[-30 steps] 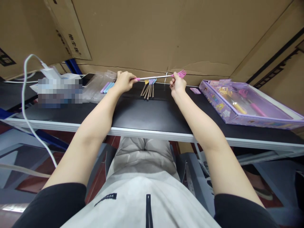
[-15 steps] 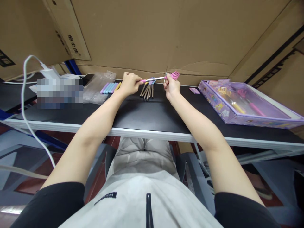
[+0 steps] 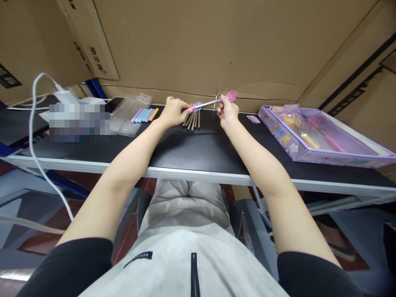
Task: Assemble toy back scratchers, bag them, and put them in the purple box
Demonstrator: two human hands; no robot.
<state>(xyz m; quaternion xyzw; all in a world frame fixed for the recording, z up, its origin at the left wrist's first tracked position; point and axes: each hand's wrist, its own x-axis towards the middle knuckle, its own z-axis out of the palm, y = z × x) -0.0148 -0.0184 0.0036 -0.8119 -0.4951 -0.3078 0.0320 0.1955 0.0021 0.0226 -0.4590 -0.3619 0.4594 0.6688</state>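
Both arms reach forward over the black tabletop (image 3: 198,152), elbows slightly bent. The left hand (image 3: 175,112) pinches the pink grip of one back scratcher (image 3: 208,103); the right hand (image 3: 228,112) grasps it just below its clawed plastic head, the slim metal rod slanting between them. Five smooth rounded tubes (image 3: 145,115) lie left; overlapping metal-stemmed scratchers (image 3: 192,121), too bunched to count, lie beneath. A purple box (image 3: 286,142) holds two more, yellow and pink.
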